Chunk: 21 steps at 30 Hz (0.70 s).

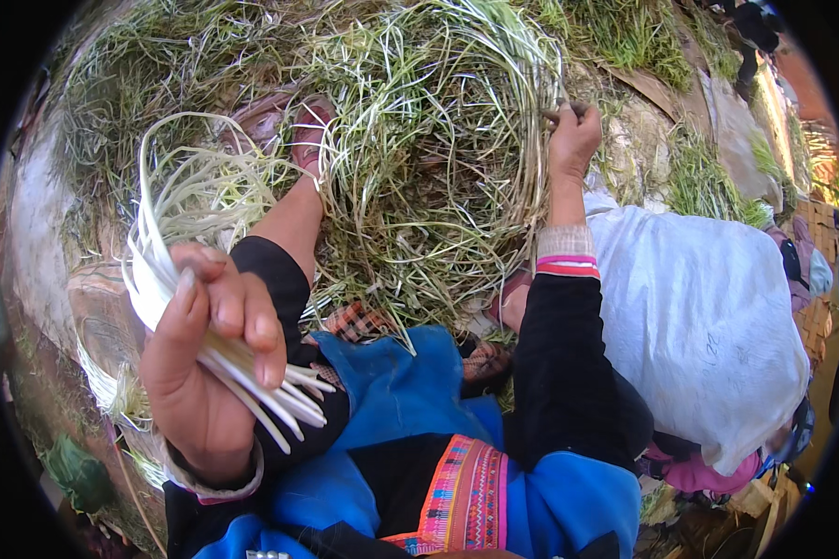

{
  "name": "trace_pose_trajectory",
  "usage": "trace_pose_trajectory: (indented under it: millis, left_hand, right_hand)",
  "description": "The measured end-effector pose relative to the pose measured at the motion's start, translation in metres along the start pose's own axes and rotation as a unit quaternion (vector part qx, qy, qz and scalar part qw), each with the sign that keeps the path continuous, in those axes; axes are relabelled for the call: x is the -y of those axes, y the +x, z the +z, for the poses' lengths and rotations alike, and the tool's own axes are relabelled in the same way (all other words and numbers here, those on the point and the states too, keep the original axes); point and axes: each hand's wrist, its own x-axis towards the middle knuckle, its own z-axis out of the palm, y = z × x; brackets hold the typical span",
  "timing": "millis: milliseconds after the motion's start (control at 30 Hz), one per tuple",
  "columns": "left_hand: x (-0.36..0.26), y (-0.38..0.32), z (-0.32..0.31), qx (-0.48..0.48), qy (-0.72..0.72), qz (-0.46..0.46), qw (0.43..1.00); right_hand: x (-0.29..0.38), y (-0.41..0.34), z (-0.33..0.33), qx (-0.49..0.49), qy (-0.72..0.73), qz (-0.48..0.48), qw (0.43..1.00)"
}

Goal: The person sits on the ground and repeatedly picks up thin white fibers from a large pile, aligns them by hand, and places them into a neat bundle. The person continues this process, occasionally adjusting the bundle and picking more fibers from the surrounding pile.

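My left hand [213,349], raised close to the camera, grips a bundle of pale white plant stalks [150,272]. Their cut-looking ends stick out below the fingers, and their thin curly ends arch above. My right hand [575,140] is stretched forward at the right edge of a big heap of green and yellowish stems [426,161]. Its thumb and fingers pinch together at some long thin stems there; how many they hold is too small to tell. The heap lies on the ground between my feet.
At right stands a large white woven sack [699,314]. More pale stalks [112,384] lie on a wooden block at left, near a green bundle [77,472]. Cut greens [629,42] cover the ground ahead. A woven basket [814,314] and parts of other people show at far right.
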Motion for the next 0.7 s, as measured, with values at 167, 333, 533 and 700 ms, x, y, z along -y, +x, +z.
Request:
trace_pose_trajectory:
  millis: [167,333,533,700]
  left_hand:
    - [0.0,0.001,0.0,-0.015,-0.006,-0.015,1.0]
    - [0.003,0.005,-0.005,0.023,-0.017,-0.029,0.999]
    - [0.012,0.008,-0.008,0.021,0.02,-0.032,0.999]
    - [0.023,0.012,-0.009,0.039,0.045,-0.043,0.997]
  right_hand:
    - [0.05,-0.015,-0.026,0.004,0.105,0.151,0.983]
    - [0.069,-0.04,-0.052,0.121,0.09,0.235,0.96]
    - [0.077,-0.078,-0.073,0.078,0.205,0.278,0.935]
    - [0.084,-0.107,-0.088,0.105,0.257,0.319,0.906]
